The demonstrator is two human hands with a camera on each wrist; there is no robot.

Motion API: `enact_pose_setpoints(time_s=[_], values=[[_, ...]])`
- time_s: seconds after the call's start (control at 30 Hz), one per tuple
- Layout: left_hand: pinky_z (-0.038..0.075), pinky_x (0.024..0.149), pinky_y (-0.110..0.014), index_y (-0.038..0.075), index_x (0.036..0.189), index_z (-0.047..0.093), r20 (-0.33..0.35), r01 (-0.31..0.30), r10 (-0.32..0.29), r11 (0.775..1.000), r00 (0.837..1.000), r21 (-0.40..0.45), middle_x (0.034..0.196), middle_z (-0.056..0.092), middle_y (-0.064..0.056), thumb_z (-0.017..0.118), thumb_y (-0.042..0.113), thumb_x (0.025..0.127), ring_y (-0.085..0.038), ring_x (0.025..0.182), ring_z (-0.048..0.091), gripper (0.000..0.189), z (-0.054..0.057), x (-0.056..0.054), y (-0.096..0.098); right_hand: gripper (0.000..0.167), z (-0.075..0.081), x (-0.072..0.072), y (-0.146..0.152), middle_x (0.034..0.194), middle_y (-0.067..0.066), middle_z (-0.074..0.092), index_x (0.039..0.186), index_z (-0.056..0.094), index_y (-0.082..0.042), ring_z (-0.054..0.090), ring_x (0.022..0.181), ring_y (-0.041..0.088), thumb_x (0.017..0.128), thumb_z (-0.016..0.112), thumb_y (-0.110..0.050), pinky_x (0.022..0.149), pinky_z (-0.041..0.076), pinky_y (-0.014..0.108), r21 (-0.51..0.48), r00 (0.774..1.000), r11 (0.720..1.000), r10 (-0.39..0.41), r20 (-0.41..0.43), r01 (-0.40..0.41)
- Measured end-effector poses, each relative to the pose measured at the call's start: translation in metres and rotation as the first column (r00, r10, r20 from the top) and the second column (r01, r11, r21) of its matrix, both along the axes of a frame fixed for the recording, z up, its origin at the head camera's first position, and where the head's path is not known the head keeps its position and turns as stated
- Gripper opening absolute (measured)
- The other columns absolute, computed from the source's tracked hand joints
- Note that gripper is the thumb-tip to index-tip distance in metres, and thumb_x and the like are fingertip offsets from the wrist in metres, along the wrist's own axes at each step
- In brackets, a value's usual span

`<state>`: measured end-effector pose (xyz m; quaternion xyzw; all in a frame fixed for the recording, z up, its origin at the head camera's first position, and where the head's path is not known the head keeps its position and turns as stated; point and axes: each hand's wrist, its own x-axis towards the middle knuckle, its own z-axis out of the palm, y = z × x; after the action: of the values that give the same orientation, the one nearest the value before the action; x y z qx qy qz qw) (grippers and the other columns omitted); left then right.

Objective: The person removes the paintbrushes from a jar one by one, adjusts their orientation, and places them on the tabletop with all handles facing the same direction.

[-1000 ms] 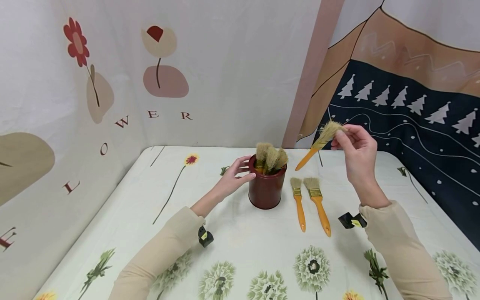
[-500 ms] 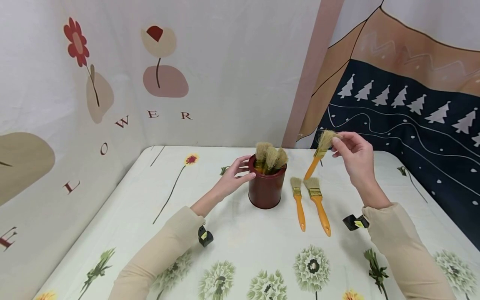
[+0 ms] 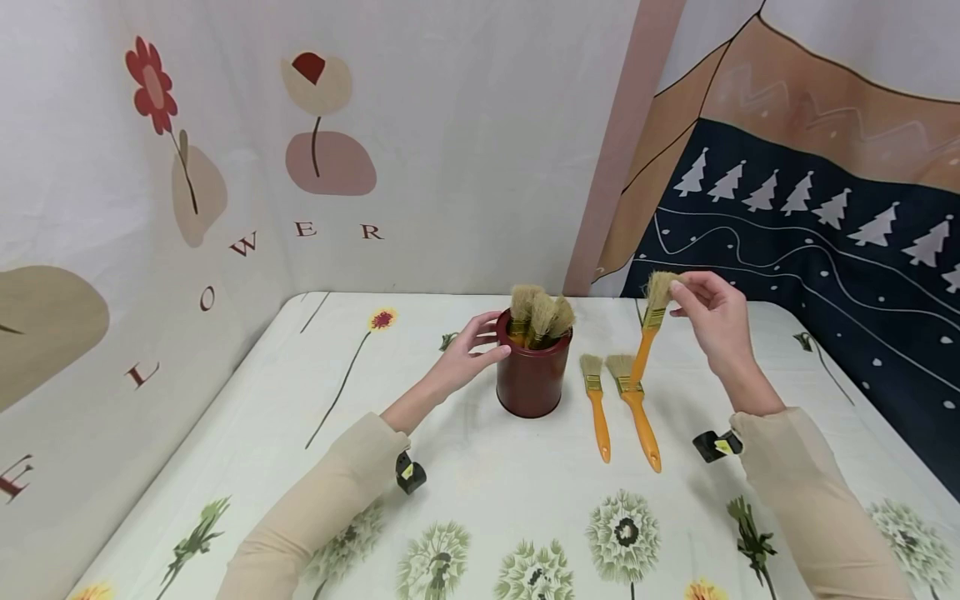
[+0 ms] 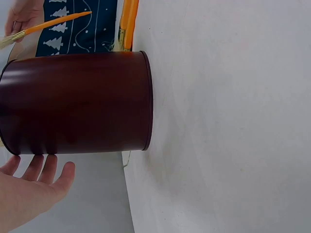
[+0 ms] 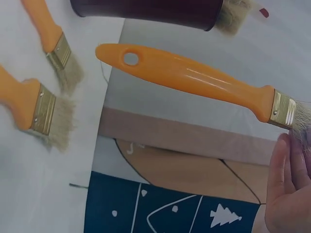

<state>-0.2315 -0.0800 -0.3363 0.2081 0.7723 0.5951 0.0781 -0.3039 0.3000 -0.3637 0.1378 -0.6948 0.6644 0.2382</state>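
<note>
My right hand (image 3: 716,321) pinches a paintbrush (image 3: 642,348) by its bristles, so its orange handle hangs down. In the head view the handle end overlaps the wider paintbrush (image 3: 642,421) lying on the table. A narrower paintbrush (image 3: 598,408) lies just left of that one, both with bristles pointing away. To their left stands a dark red can (image 3: 531,383) with several paintbrushes (image 3: 544,319) in it, bristles up. The fingertips of my left hand (image 3: 467,354) touch the can's left side near the rim, fingers fairly straight. In the right wrist view the held brush's handle (image 5: 184,73) shows in full.
A white cloth (image 3: 480,475) printed with flowers covers the table. Behind it hangs a pale curtain (image 3: 465,150) with flower prints and letters, and at right a dark panel (image 3: 795,225) with white trees. Each wrist carries a small black camera (image 3: 410,473).
My right hand has come down slightly, and the paintbrush in it has swung from a slant to nearly upright, handle end lower. My left hand and the can have stayed put.
</note>
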Motion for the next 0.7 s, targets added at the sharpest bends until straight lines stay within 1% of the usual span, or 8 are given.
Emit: enact_pose_setpoints(time_s=[0.17,0.3,0.33,0.37,0.47,0.53,0.6,0.7], values=[[0.034,0.093,-0.041,0.008,0.136,0.028,0.002,-0.001,0.001,1.000,1.000,-0.002,0.131,0.036,-0.015,0.056,0.019,0.087,-0.027,0.118,0.037,0.057,-0.001,0.000,0.000,0.023,-0.008,-0.008,0.009,0.098,0.013,0.061,0.104,0.060,-0.003,0.060,0.083,0.020,0.083,0.062,-0.010,0.062,0.050,0.022,-0.005,0.999,1.000,-0.025,0.042,0.026],[0.034,0.093,-0.041,0.008,0.136,0.028,0.003,0.000,0.000,1.000,1.000,0.001,0.131,0.036,-0.015,0.056,0.019,0.088,-0.027,0.118,0.037,0.057,-0.001,0.000,0.000,0.023,-0.003,-0.001,0.007,0.098,0.010,0.060,0.104,0.060,-0.006,0.058,0.083,0.018,0.083,0.062,-0.016,0.064,0.050,0.022,0.055,0.996,0.998,-0.045,0.071,0.041],[0.034,0.093,-0.041,0.008,0.136,0.028,0.003,0.000,0.000,1.000,1.000,0.001,0.131,0.036,-0.015,0.056,0.019,0.087,-0.027,0.118,0.037,0.057,-0.001,0.000,0.000,0.021,0.004,0.006,0.003,0.098,0.010,0.060,0.103,0.060,-0.005,0.058,0.083,0.018,0.085,0.060,-0.015,0.066,0.049,0.023,0.047,0.996,0.999,-0.024,0.091,0.020],[0.034,0.093,-0.042,0.008,0.136,0.028,0.002,0.001,-0.001,1.000,1.000,0.002,0.131,0.036,-0.015,0.056,0.019,0.087,-0.027,0.117,0.037,0.057,-0.001,-0.001,0.000,0.021,0.001,0.003,0.006,0.099,0.012,0.059,0.103,0.060,-0.004,0.058,0.083,0.019,0.085,0.060,-0.014,0.066,0.050,0.024,0.029,0.995,1.000,-0.007,0.098,0.004],[0.034,0.093,-0.042,0.008,0.136,0.028,0.000,0.003,-0.003,1.000,1.000,0.005,0.131,0.036,-0.015,0.056,0.018,0.087,-0.027,0.117,0.037,0.057,-0.001,-0.001,0.000,0.026,-0.017,-0.013,0.020,0.102,0.010,0.058,0.106,0.060,-0.009,0.058,0.084,0.021,0.085,0.059,-0.024,0.066,0.050,0.025,0.137,0.984,0.988,-0.094,0.149,0.074],[0.034,0.093,-0.042,0.008,0.136,0.028,-0.002,0.004,-0.004,1.000,1.000,0.006,0.131,0.036,-0.015,0.056,0.018,0.088,-0.027,0.117,0.037,0.057,-0.001,-0.001,0.000,0.029,-0.039,-0.032,0.035,0.104,0.008,0.058,0.108,0.060,-0.013,0.058,0.085,0.021,0.085,0.059,-0.030,0.064,0.050,0.025,0.193,0.978,0.975,-0.140,0.157,0.108],[0.034,0.093,-0.041,0.008,0.136,0.028,-0.002,0.005,-0.005,1.000,1.000,0.007,0.131,0.036,-0.015,0.056,0.018,0.088,-0.027,0.117,0.037,0.057,-0.001,-0.001,0.000,0.035,-0.065,-0.056,0.051,0.105,0.005,0.058,0.109,0.060,-0.018,0.058,0.085,0.021,0.081,0.060,-0.040,0.062,0.050,0.026,0.275,0.964,0.946,-0.219,0.152,0.171],[0.035,0.093,-0.041,0.008,0.136,0.028,-0.001,0.005,-0.005,1.000,1.000,0.006,0.131,0.036,-0.015,0.056,0.018,0.088,-0.027,0.117,0.037,0.057,-0.001,0.000,0.000,0.037,-0.079,-0.068,0.061,0.105,0.005,0.058,0.109,0.059,-0.018,0.057,0.086,0.023,0.081,0.059,-0.043,0.061,0.051,0.027,0.299,0.957,0.937,-0.238,0.163,0.182]])
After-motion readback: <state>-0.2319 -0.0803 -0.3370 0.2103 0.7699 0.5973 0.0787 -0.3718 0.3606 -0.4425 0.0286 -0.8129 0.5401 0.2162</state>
